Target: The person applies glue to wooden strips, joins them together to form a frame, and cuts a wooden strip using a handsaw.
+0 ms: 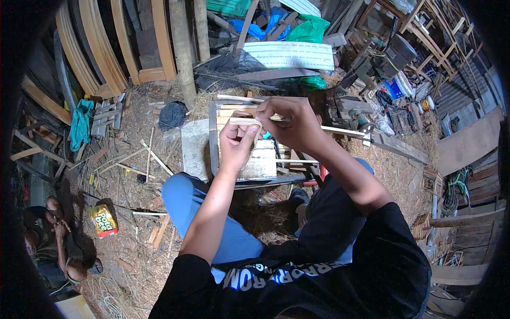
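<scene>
Small wooden block [244,122] is held up over the worktop [213,146] by the left hand [238,148], thumb on the near side, fingers curled behind. Right hand [281,118] is bent in at the block's right end, fingers curled; whether the block or something else is pinched there can't be told, fingertips partly hidden. Hands are set close together, so little room is left between them; block's left end is exposed, right end is crowded by the right fingers. Worktop's dark left edge is visible, with a grey-white board [195,149] just beside it; near edge is flanked by the left knee [183,187]. Far part of the worktop is taken up by wooden strips [229,107]. Right edge is overrun by a long strip [342,131], passed beyond the right forearm, and by a thin strip [296,161] nearer in, so sideways room is cut there. More open room is given on the left, where the ground [125,183] is strewn with loose sticks [157,158]; black bundle [172,116] is sat near the far left corner
</scene>
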Available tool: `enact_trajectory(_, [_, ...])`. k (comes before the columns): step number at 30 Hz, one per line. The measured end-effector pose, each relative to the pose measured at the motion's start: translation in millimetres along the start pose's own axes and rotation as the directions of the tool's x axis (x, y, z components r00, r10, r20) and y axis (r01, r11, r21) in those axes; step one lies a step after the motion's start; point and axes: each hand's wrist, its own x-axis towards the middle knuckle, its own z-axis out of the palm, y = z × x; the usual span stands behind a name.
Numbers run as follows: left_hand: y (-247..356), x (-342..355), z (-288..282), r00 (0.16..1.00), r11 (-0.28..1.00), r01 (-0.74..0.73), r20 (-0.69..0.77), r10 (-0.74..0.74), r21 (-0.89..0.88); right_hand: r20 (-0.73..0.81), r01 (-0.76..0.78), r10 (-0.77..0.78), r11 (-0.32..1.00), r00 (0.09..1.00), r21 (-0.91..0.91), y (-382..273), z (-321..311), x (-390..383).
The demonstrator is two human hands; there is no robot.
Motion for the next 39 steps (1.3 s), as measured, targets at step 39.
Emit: enact_trajectory(39, [-2.2, -0.1, -1.6, 1.0, 0.999, 0.003, -0.014, -0.004, -0.05, -0.082, 0.007, -0.009, 1.0, 0.997, -0.024, 1.1, -1.9, 0.3])
